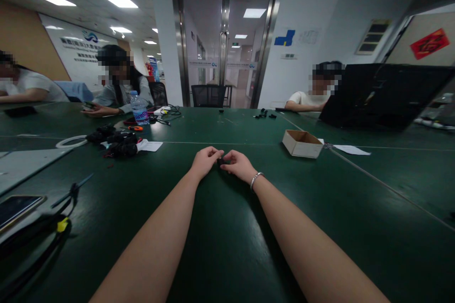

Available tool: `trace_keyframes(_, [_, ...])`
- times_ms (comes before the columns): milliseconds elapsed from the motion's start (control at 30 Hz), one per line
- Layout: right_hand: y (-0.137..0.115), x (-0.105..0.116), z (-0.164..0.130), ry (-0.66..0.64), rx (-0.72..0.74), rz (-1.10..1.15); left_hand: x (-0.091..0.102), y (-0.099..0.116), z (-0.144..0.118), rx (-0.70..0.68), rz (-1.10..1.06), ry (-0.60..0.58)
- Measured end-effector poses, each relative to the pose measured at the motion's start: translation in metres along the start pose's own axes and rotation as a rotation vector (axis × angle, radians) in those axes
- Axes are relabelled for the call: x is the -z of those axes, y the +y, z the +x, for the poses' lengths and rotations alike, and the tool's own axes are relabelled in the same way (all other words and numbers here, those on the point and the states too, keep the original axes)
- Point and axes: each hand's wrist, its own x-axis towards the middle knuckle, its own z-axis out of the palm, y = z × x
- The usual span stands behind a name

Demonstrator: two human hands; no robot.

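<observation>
Both my arms reach forward over the green table, and the hands meet near its middle. A small black piece (221, 161) sits between the fingertips, too small to name its kind. My left hand (206, 161) pinches it from the left, thumb and forefinger together. From the right, my right hand (239, 165) closes its thumb and fingers on the same piece; a silver bracelet (256, 180) circles that wrist. Several similar small black pieces (263, 113) lie scattered farther back on the table.
An open cardboard box (302, 146) stands to the right. Bundled black cables (121, 143), a water bottle (139, 109) and a phone (19, 208) are on the left. A large monitor (384, 94) stands at the right. Three people sit around the green table (227, 246).
</observation>
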Motion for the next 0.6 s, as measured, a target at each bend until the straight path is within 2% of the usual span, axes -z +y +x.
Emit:
trace_keyframes(100, [-0.002,-0.003,-0.002,0.035,0.038,-0.027,-0.004,0.002,-0.005,-0.010,0.088,-0.038])
trace_keyframes(267, [-0.007,-0.005,-0.007,0.014,0.003,0.145,-0.011,0.010,-0.007,0.029,0.142,-0.078])
trace_keyframes(367, [-0.014,0.001,-0.023,-0.044,-0.050,0.216,-0.003,0.032,-0.008,0.069,0.115,-0.275])
trace_keyframes(433, [-0.020,0.016,-0.046,-0.113,-0.079,0.244,0.012,0.054,-0.018,0.062,0.157,-0.439])
trace_keyframes(467, [-0.022,0.028,-0.061,-0.131,-0.095,0.248,0.024,0.066,-0.028,0.059,0.228,-0.484])
trace_keyframes(567, [-0.023,0.081,-0.117,-0.085,-0.160,0.177,0.076,0.088,-0.079,0.065,0.431,-0.489])
trace_keyframes(600, [-0.020,0.103,-0.139,-0.032,-0.188,0.125,0.099,0.088,-0.102,0.085,0.494,-0.434])
